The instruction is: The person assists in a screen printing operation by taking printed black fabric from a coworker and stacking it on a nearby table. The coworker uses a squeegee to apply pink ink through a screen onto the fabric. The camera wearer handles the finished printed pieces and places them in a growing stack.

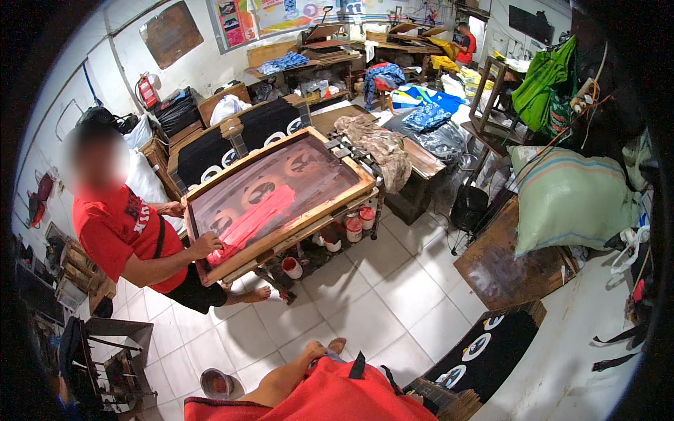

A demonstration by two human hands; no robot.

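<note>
Low in the view, my left hand (314, 350) rests by my bent leg, against grey cloth just beyond my red shirt (337, 393). Its fingers show only in part and lie loosely, with no object seen in them. My right hand is out of sight. Across the tiled floor, a person in a red shirt (126, 235) stands at a wood-framed printing screen (319, 228). One of that person's hands grips the frame's left edge, and the other is at its near left corner. Bright red ink (260, 221) is spread over the mesh, which bears round designs.
Paint-stained tubs (291, 267) stand under the screen. Black printed panels lie on boards behind it (267, 126) and at my lower right (467, 354). A small bucket (217, 383) sits on the floor. A bulging pale-green sack (572, 200) and a brown board (516, 252) are at right.
</note>
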